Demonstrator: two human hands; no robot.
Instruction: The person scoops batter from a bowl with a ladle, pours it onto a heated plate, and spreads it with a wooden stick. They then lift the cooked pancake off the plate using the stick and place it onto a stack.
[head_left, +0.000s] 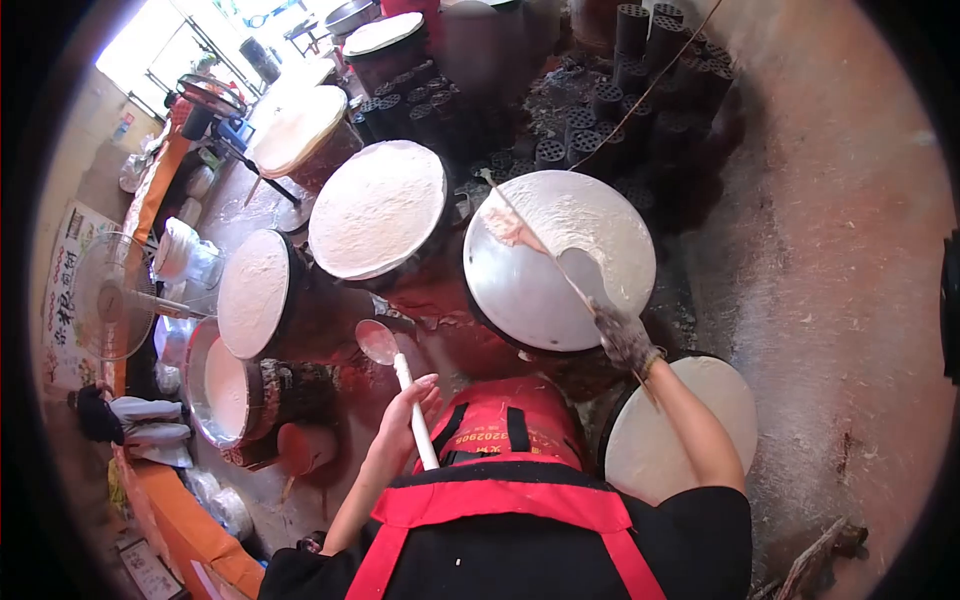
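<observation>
Batter [520, 232] sits in a wet smear on the round hot plate [545, 290] in front of the person. The right hand [625, 338], in a glove, has its fingers closed on a long flat scraper [560, 270], tilted so it can push the batter thin. The left hand [408, 410] has its fingers wrapped round a ladle [378, 342], held low and level. Other plates [378, 208] nearby are already coated white.

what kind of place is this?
Probably a small workshop or street kitchen making thin batter sheets. Several round griddle drums carry white batter, honeycomb coal briquettes are stacked behind, and the right hand spreads batter while the left hand holds a ladle.
</observation>
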